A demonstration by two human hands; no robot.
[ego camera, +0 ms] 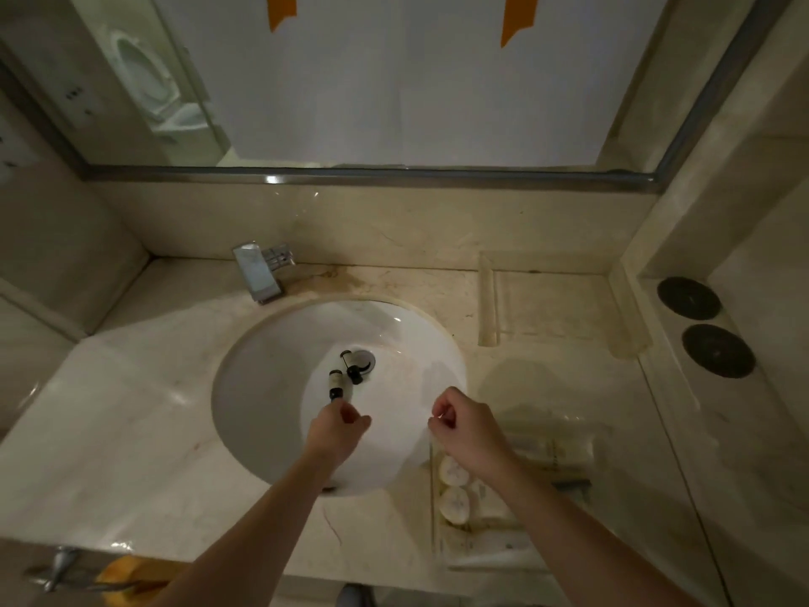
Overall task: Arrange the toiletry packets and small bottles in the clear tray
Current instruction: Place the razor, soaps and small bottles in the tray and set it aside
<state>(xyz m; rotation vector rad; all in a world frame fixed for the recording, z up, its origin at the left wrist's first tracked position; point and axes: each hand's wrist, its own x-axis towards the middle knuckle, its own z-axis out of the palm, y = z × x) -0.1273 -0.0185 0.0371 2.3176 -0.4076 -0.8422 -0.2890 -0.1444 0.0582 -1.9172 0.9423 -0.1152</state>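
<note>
Our left hand (339, 424) pinches one bottle (335, 384) by its cap over the sink (262, 387); another bottle (350, 366) lies by the drain. Right hand (459, 424), curled, seems empty. Tray (494, 549) sits lower right. Bottles look light, stiff, slick; we'd grip mid-body.

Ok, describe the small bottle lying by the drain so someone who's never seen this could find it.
Start at the round white sink basin set in the beige marble counter. Beside its metal drain lies a small pale bottle with black caps. Its twin, nearer the left hand, is lower; this one touches the drain.
</note>
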